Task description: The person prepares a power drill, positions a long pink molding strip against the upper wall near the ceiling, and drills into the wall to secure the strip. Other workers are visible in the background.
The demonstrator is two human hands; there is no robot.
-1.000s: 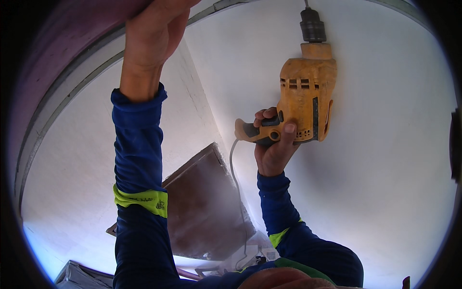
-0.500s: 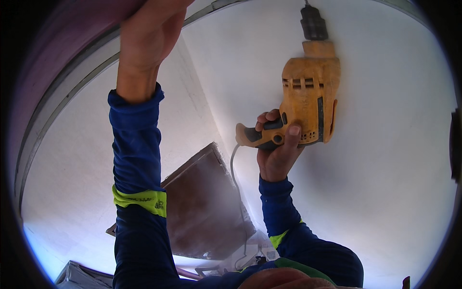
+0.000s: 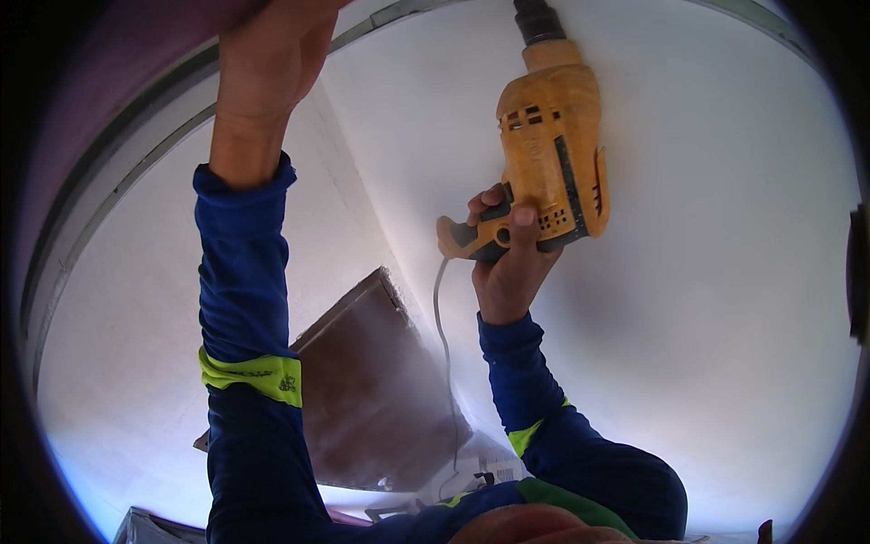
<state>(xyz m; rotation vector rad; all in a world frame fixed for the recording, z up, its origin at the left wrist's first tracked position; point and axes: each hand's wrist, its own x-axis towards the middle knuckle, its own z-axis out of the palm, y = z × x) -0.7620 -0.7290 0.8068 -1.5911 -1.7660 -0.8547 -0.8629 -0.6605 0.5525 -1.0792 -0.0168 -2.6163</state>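
A worn yellow-orange corded drill (image 3: pixel 548 136) points upward in front of the white wall surface, its black chuck (image 3: pixel 539 20) cut off by the top edge of the picture. My right hand (image 3: pixel 509 283) is closed round its handle, the thumb across the near side and fingertips showing by the black trigger. A thin grey cord (image 3: pixel 439 304) hangs from the handle's end. My left hand (image 3: pixel 272 68) is raised at the upper left, close to the grey trim; its fingers run out of the picture, so what they touch is hidden.
Grey trim (image 3: pixel 113 168) curves along the upper left, with a purplish surface (image 3: pixel 118 72) beyond it. Below, between my arms, is a brown rectangular panel (image 3: pixel 381 399). A dark grey object (image 3: pixel 149 528) sits at the lower left edge.
The drill and my right hand have shifted left and up, and the drill now tilts a little to the left. My left arm has moved slightly left.
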